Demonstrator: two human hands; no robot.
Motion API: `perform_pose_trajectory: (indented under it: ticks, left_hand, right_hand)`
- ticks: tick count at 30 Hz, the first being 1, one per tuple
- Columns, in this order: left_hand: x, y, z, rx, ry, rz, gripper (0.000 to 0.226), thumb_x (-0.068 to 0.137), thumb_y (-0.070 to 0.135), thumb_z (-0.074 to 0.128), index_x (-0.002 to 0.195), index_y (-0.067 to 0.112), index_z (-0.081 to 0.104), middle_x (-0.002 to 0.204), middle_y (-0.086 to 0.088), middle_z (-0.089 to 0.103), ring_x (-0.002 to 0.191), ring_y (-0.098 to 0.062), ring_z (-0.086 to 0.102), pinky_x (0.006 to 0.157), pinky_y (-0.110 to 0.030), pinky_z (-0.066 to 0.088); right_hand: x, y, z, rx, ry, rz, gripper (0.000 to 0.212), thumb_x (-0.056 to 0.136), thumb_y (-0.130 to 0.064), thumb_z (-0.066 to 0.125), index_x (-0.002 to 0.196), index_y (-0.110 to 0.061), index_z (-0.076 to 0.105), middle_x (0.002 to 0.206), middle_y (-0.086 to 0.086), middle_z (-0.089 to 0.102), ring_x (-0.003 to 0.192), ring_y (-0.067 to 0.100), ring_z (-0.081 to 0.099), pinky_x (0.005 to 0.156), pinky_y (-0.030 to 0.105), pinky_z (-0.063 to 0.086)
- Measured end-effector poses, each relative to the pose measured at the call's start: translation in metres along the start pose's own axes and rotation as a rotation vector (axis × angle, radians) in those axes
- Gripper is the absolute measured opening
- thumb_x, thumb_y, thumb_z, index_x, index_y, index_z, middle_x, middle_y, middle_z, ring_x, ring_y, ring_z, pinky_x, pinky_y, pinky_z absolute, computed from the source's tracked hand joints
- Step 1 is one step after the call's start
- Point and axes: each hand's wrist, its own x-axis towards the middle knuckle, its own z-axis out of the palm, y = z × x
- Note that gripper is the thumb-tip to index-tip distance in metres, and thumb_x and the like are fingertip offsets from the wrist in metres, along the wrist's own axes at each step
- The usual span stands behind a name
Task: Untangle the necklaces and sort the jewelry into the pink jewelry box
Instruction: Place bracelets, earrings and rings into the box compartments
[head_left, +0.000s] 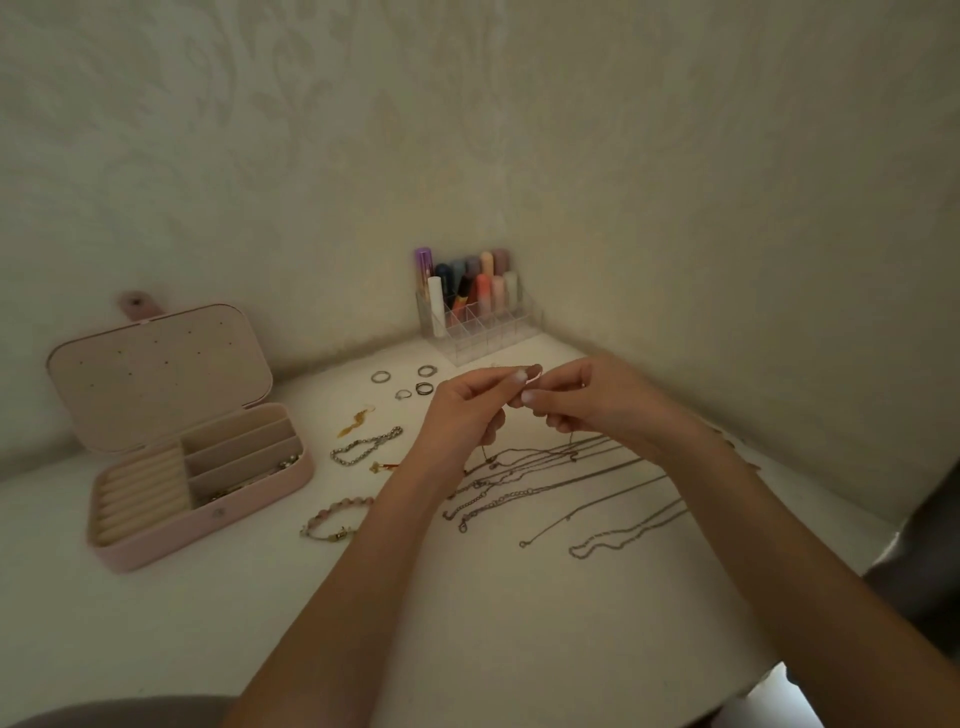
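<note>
Above the white table, my left hand (467, 410) and my right hand (587, 400) meet fingertip to fingertip, both pinching a thin chain (485, 457) that hangs down from them. Several silver necklaces (571, 483) lie spread in lines under and right of my hands. The pink jewelry box (270, 499) stands open at the left, with some jewelry in its right compartments. Between box and hands lie a silver link bracelet (363, 447), a pink bead bracelet (337, 517), a gold earring (353, 422) and several rings (402, 384).
A clear organiser (483, 332) with lipsticks and tubes stands in the back corner against the wall. The table (208, 623) ends at the right, where a dark object (930, 545) shows beyond it. The box lid leans back toward the wall.
</note>
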Motion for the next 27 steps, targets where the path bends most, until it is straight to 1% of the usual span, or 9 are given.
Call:
perform_pose_trajectory:
  ticks: [3, 5, 7, 10, 13, 15, 18, 23, 27]
  left_hand:
    - [0.001, 0.001, 0.0, 0.039, 0.055, -0.003, 0.012, 0.087, 0.019, 0.065, 0.095, 0.019, 0.074, 0.059, 0.01, 0.059, 0.046, -0.004, 0.037, 0.042, -0.017, 0.029]
    - [0.002, 0.002, 0.0, 0.034, 0.097, -0.02, 0.008, 0.086, 0.021, 0.066, 0.092, 0.016, 0.07, 0.06, 0.007, 0.062, 0.045, -0.005, 0.037, 0.041, -0.017, 0.029]
    - [0.003, 0.003, 0.001, -0.03, 0.114, -0.063, 0.013, 0.088, 0.026, 0.064, 0.093, 0.015, 0.064, 0.07, 0.003, 0.064, 0.048, -0.007, 0.041, 0.039, -0.017, 0.03]
    - [0.0, 0.007, 0.003, -0.102, 0.011, -0.111, 0.034, 0.095, 0.044, 0.048, 0.107, 0.016, 0.063, 0.096, 0.002, 0.069, 0.058, -0.012, 0.057, 0.043, -0.02, 0.032]
    - [-0.004, 0.011, 0.005, -0.103, -0.18, -0.133, 0.051, 0.098, 0.051, 0.028, 0.118, 0.016, 0.06, 0.114, 0.005, 0.068, 0.072, -0.021, 0.068, 0.045, -0.024, 0.038]
    - [-0.006, 0.011, 0.006, -0.017, -0.243, -0.086, 0.044, 0.099, 0.043, 0.034, 0.111, 0.014, 0.064, 0.099, 0.001, 0.071, 0.07, -0.018, 0.065, 0.049, -0.023, 0.043]
    - [-0.008, 0.008, 0.004, 0.139, -0.164, 0.046, 0.029, 0.099, 0.025, 0.046, 0.086, 0.014, 0.07, 0.066, 0.003, 0.059, 0.061, -0.009, 0.052, 0.057, -0.021, 0.042]
    - [-0.016, 0.014, -0.036, 0.343, -0.021, 0.114, 0.025, 0.097, 0.022, 0.049, 0.082, 0.021, 0.069, 0.064, 0.011, 0.061, 0.065, -0.003, 0.056, 0.065, -0.019, 0.045]
    - [-0.033, 0.03, -0.084, 0.455, 0.033, 0.099, 0.02, 0.095, 0.019, 0.052, 0.085, 0.016, 0.07, 0.064, 0.01, 0.065, 0.065, 0.002, 0.058, 0.065, -0.014, 0.043]
  right_hand:
    - [0.001, -0.003, 0.002, -0.001, 0.055, -0.039, 0.011, 0.081, -0.019, 0.074, 0.085, -0.008, 0.073, 0.064, -0.002, 0.065, 0.057, 0.006, 0.058, 0.057, 0.016, 0.049]
    - [0.003, -0.005, 0.002, 0.008, 0.08, -0.085, 0.009, 0.081, -0.018, 0.073, 0.083, -0.01, 0.071, 0.067, -0.002, 0.067, 0.061, 0.008, 0.061, 0.06, 0.018, 0.051]
    - [0.004, -0.009, 0.004, 0.024, 0.086, -0.146, 0.006, 0.083, -0.017, 0.071, 0.084, -0.012, 0.071, 0.072, -0.002, 0.068, 0.068, 0.01, 0.063, 0.066, 0.02, 0.054]
    - [0.008, -0.019, 0.006, 0.047, 0.137, -0.226, 0.004, 0.084, -0.018, 0.069, 0.086, -0.016, 0.072, 0.084, 0.003, 0.071, 0.08, 0.011, 0.063, 0.077, 0.025, 0.05]
    - [0.012, -0.034, 0.005, 0.119, 0.191, -0.224, 0.007, 0.086, -0.025, 0.067, 0.089, -0.021, 0.072, 0.087, -0.007, 0.071, 0.086, 0.005, 0.061, 0.077, 0.023, 0.044]
    - [0.017, -0.045, 0.004, 0.214, 0.158, -0.234, 0.009, 0.088, -0.029, 0.063, 0.086, -0.026, 0.071, 0.09, -0.011, 0.071, 0.086, 0.005, 0.06, 0.073, 0.024, 0.038]
    - [0.022, -0.058, -0.003, 0.442, 0.095, -0.256, 0.015, 0.093, -0.027, 0.057, 0.082, -0.024, 0.066, 0.09, -0.008, 0.072, 0.081, 0.008, 0.059, 0.069, 0.027, 0.032]
    - [0.03, -0.061, -0.016, 0.576, 0.151, -0.205, 0.015, 0.094, -0.023, 0.056, 0.081, -0.022, 0.062, 0.073, -0.01, 0.067, 0.063, 0.005, 0.046, 0.053, 0.018, 0.025]
    - [0.039, -0.055, -0.01, 0.684, 0.164, -0.268, 0.015, 0.094, -0.016, 0.054, 0.083, -0.013, 0.064, 0.071, -0.003, 0.065, 0.06, 0.006, 0.048, 0.048, 0.013, 0.036]
